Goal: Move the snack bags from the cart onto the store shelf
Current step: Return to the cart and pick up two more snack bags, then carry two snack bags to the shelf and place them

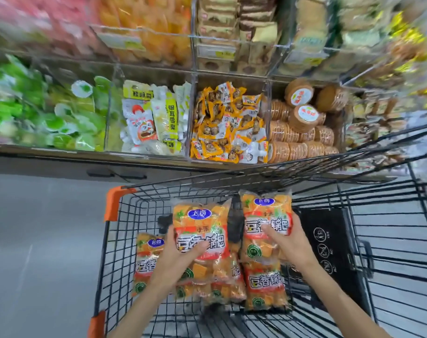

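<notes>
Left grip (pixel 180 254): closed on an orange snack bag (pixel 200 230), thumb across the printed label, fingers behind; bag held upright, lower centre of frame, above the cart basket. Right grip (pixel 289 240): closed on a 2nd orange bag (pixel 266 215), same print, thumb on front, fingers wrapped round right edge; bag upright, right of centre, slightly higher than the 1st. The 2 held bags are just beside each other w/ a dark gap between.

Under the hands: more same-type bags in the cart (pixel 115 240). One at lower left (pixel 146 264), partly hidden by left wrist; one lower right (pixel 266 284) below the right-hand bag; a few more overlapping btwn them, exact count unclear.

Cart = black wire basket w/ orange corner caps, fills bottom of frame; black panel w/ white icons (pixel 329 245) at right side.

Store shelf (pixel 85 152) across upper half, clear-divider bins: green pkgs at left (blurred), white/yellow pouches left of centre, small orange packets (pixel 227 123) centre, round stacked crackers (pixel 302 123) right. Upper tiers blurred. Grey floor at left.
</notes>
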